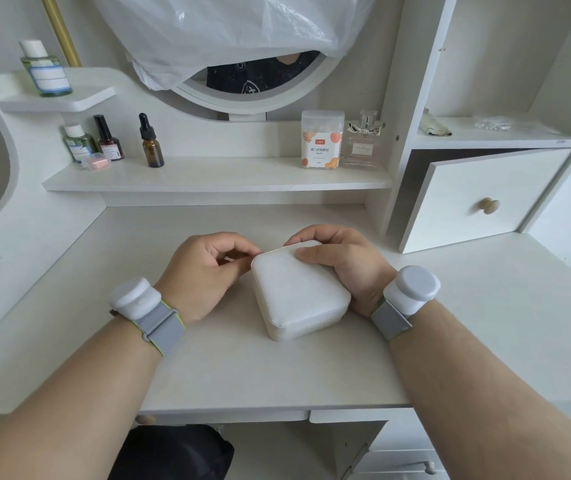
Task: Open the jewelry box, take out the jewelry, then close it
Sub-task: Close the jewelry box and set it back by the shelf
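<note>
A white, rounded square jewelry box (298,292) lies closed on the white dressing table (242,368), a little right of centre. My right hand (343,268) grips its far right corner, thumb on the lid and fingers curled over the back edge. My left hand (208,271) rests on the table at the box's left side, fingers curled with their tips touching the far left corner near the seam. No jewelry is visible; the inside of the box is hidden.
A low shelf (214,180) behind holds small bottles (151,142), a cotton swab box (322,140) and a perfume bottle (363,140). A round mirror (256,91) under plastic stands above. At right, a cabinet door with a wooden knob (488,205) hangs ajar.
</note>
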